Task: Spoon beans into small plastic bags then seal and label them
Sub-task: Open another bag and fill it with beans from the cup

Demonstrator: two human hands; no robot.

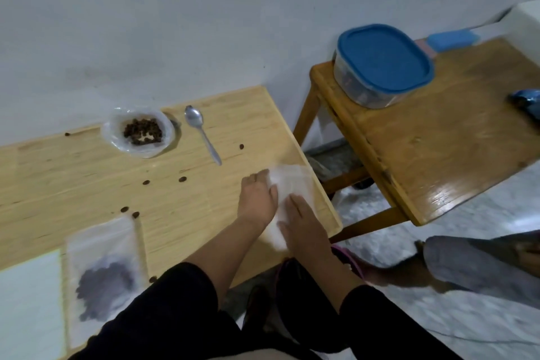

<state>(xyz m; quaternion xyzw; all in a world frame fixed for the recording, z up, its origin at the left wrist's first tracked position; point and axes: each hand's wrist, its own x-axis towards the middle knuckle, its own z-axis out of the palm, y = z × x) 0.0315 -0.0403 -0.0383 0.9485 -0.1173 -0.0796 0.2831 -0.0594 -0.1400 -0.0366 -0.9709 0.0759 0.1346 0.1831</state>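
An empty clear plastic bag (293, 184) lies flat near the right edge of the light wooden table (87, 184). My left hand (257, 199) holds the bag's left edge with curled fingers. My right hand (304, 221) rests flat on the bag with straight fingers. At the back of the table, brown beans (142, 131) sit in an open clear wrapper, and a metal spoon (201, 131) lies just to their right. A filled clear bag (105, 272) of dark beans lies at the front left.
Several loose beans (182, 179) are scattered over the table. A white sheet (29, 301) lies at the front left corner. To the right, a darker wooden table (438, 140) bears a blue-lidded container (382, 64). Another person's leg (482, 266) is on the floor at right.
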